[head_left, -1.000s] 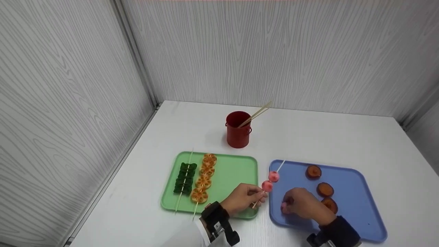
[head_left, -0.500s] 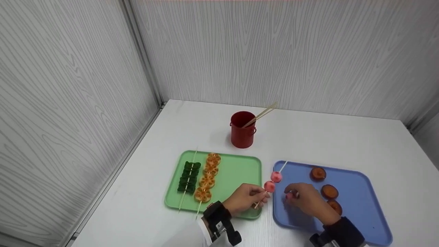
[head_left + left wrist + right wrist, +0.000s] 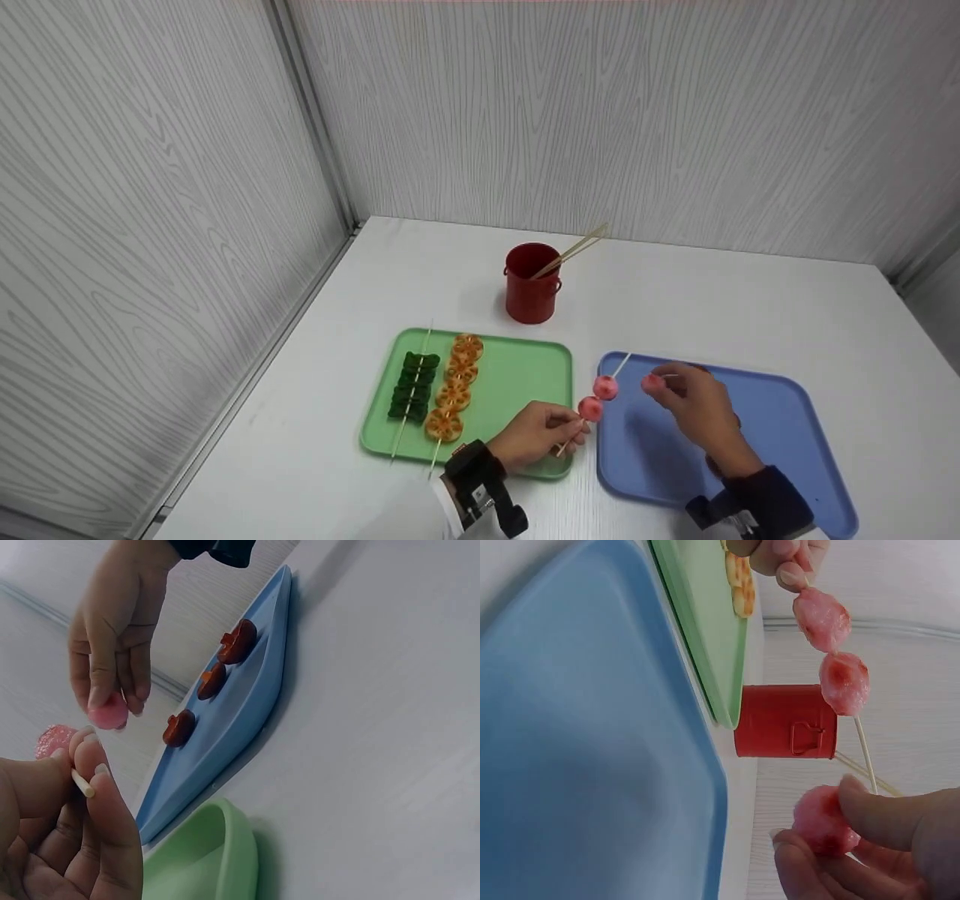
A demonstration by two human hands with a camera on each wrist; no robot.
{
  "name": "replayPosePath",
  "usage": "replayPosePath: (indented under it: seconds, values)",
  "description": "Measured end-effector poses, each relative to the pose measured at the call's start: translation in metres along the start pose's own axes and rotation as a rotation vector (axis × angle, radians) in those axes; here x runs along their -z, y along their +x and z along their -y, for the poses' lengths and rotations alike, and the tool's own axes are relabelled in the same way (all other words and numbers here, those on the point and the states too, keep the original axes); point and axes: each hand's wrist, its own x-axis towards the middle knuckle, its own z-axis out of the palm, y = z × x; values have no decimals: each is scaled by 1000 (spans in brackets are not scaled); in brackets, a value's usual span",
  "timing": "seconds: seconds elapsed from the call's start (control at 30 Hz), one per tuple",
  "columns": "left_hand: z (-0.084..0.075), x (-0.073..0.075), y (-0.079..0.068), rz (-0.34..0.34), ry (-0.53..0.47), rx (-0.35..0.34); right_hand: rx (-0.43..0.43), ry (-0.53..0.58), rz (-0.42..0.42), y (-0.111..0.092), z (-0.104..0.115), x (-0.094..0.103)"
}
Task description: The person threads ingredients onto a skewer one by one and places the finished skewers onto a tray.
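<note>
My left hand [image 3: 540, 436] pinches the lower part of a thin wooden skewer [image 3: 621, 365] between thumb and fingers. Two pink meatballs [image 3: 845, 684] are threaded on it, and its bare tip points up and away, over the left edge of the blue tray [image 3: 787, 442]. Right of that tip, above the tray, my right hand [image 3: 701, 412] holds a loose pink meatball [image 3: 821, 821] with thumb and fingertips. In the right wrist view the skewer's tip reaches close to the right thumb. Brown mushroom pieces [image 3: 238, 642] lie on the blue tray, mostly hidden behind my right hand in the head view.
A green tray [image 3: 517, 367] on the left carries a skewer of dark green pieces [image 3: 411, 386] and one of lotus root slices [image 3: 453, 394]. Behind the trays stands a red bucket [image 3: 530, 296] with a few bare skewers [image 3: 581, 246] leaning out of it.
My right hand has lifted the loose meatball off the blue tray and carried it up and away, near the skewer's tip. My left hand holds the skewer almost still.
</note>
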Motion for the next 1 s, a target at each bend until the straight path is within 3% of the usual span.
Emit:
replayPosePath:
  seconds: [0.13, 0.27, 0.57, 0.7, 1.0]
  values:
    - [0, 0, 0, 5, 14, 4, -68, 103, -61, 1, -3, 6]
    - [0, 0, 1, 14, 37, 4, -164, 279, -93, 4, -8, 12]
    - [0, 1, -1, 48, 66, -3, -363, 498, -102, 9, -10, 30]
    - [-1, 0, -2, 71, 69, 11, -391, 578, -132, 10, -11, 34]
    - [-2, -2, -3, 121, 62, 21, -423, 639, -162, 9, -15, 36]
